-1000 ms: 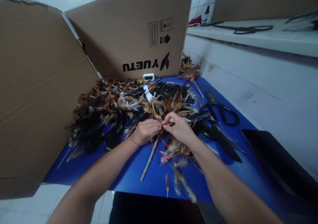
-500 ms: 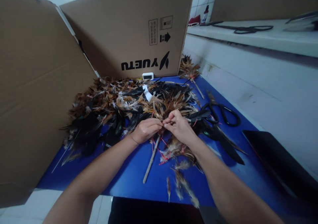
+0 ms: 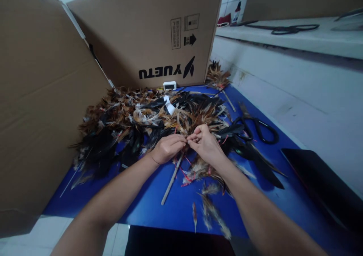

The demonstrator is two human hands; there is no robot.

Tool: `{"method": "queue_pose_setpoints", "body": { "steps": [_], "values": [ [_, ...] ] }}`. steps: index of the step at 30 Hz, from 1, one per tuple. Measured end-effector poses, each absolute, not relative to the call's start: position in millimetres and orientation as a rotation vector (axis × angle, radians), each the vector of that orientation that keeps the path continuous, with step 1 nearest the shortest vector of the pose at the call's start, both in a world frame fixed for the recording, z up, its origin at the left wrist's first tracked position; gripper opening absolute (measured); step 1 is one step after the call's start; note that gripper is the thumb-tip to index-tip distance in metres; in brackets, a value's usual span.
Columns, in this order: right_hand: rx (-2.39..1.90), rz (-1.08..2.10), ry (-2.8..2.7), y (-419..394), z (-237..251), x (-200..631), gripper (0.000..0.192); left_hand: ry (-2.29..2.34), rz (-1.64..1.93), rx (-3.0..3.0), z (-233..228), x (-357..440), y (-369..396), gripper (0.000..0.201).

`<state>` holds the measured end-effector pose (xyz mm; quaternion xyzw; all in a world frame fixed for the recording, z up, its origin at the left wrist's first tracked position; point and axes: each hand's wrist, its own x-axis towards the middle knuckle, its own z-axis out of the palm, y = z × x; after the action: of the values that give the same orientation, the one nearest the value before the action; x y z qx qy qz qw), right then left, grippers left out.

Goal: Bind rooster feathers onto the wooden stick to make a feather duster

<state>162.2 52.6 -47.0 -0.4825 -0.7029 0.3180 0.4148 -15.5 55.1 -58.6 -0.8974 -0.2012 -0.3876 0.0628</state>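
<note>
My left hand (image 3: 169, 148) and my right hand (image 3: 205, 141) meet with pinched fingertips above the top of a thin wooden stick (image 3: 172, 181). Brown and black feathers (image 3: 204, 114) fan out just beyond my fingers, apparently at the stick's upper end. What lies between the fingertips is too small to make out. Pink-red string (image 3: 188, 181) trails among loose feathers below my right hand. To the left spreads a large heap of brown, white and black feathers (image 3: 124, 114).
Cardboard panels (image 3: 136, 33) wall the blue table (image 3: 141, 207) at the back and left. Black-handled scissors (image 3: 265, 131) and a dark flat object (image 3: 317, 184) lie on the right. A feather bundle on a stick (image 3: 217, 76) and a small white device (image 3: 169, 85) are at the back.
The view has shifted slightly. My hands keep their pinched pose together, and the stick's lower end has swung a little to the left.
</note>
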Motion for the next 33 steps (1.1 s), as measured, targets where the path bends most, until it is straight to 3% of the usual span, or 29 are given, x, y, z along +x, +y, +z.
{"method": "queue_pose_setpoints", "body": {
  "steps": [11,33],
  "values": [
    [-1.161,0.950,-1.632,54.3,-53.0,160.6,0.029,-0.545,-1.020,-2.688,-57.4,-17.4,58.3,0.009],
    [-1.076,1.004,-1.626,58.0,-52.8,160.4,0.030,-0.665,-1.196,-2.717,-62.4,-16.4,62.8,0.006]
  ]
}}
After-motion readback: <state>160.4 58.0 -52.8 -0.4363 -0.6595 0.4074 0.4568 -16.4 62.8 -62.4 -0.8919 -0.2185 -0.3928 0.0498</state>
